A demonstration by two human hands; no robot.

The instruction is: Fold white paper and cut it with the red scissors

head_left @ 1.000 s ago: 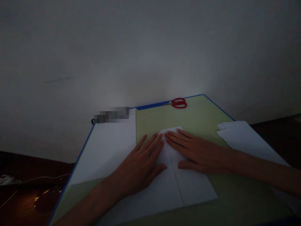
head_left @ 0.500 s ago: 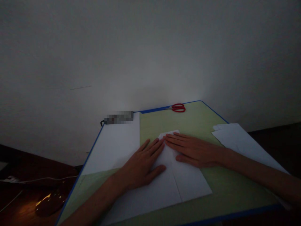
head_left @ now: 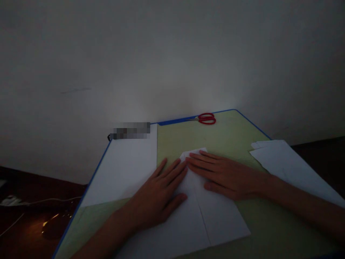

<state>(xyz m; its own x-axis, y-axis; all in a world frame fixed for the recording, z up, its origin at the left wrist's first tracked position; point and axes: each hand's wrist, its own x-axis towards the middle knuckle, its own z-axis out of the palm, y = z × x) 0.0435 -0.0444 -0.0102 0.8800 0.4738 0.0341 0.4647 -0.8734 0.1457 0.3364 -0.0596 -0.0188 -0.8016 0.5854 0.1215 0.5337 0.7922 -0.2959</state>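
Our folded white paper [head_left: 192, 221] lies on the green table [head_left: 269, 232], roughly midway between its left and right edges. It is narrow at its far end, with a slanted fold at the far left corner, and it widens towards us. A thin dark crease line slants down from near our fingertips to its near edge. Its near right corner shows sharp and flat; much of its left side is hidden by our left hand [head_left: 161, 196] and forearm.

We have that hand palm down on the paper, fingers straight and a little apart, thumb spread wide. Our right hand [head_left: 228, 176] is also flat, fingers nearly together, thumb slightly out; the two sets of fingertips meet near the paper's far end, and neither hand grips anything.

Green surface stretches from the paper's far end to the table's far edge, where red-handled scissors [head_left: 207, 118] lie, blades pointing left. To our right, more green separates the paper from a stack of white sheets [head_left: 291, 165] along the right edge. On the left, a flat white sheet [head_left: 126, 169] fills the far left corner, a blurred-out item [head_left: 130, 131] on its far end.
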